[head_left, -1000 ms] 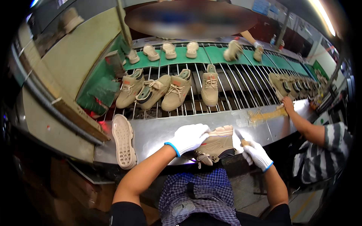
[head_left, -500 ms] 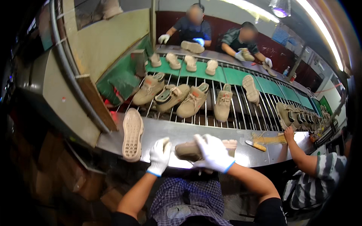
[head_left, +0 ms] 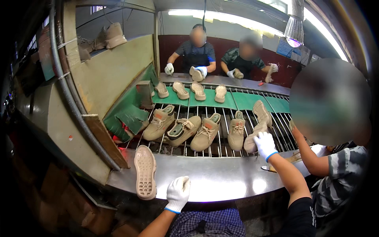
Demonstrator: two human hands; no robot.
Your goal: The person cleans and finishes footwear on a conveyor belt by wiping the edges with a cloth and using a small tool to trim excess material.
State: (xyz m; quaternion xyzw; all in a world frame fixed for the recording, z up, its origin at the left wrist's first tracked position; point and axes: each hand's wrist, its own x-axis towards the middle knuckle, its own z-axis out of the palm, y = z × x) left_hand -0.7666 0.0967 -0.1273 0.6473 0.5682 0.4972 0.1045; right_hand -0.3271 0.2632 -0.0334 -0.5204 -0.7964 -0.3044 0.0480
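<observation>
My right hand [head_left: 265,145], in a white knit glove, reaches out over the metal rods with its fingers wrapped on a tan shoe [head_left: 250,143]. That shoe lies against the near end of a loose tan sole [head_left: 261,111]; the glove covers part of it. Low over the near metal ledge, my gloved left hand [head_left: 178,193] is closed, its fingers curled; anything inside is hidden. Beside it on the left, a pale sole [head_left: 145,172] lies tread pattern up. Laced tan shoes stand on the rods, the nearest to my right hand being an upright one [head_left: 236,131].
Several soles line a green strip [head_left: 246,101] beyond the shoes. Two gloved people work at the far ledge [head_left: 233,81]. At right, a neighbour's arm [head_left: 312,152] reaches over the ledge near a knife [head_left: 268,168]. A beige panel [head_left: 118,67] and pipe bound the left side.
My right hand has carried the shoe from the near ledge forward and right onto the rods. My left hand stays closed near the ledge. The view has tilted up.
</observation>
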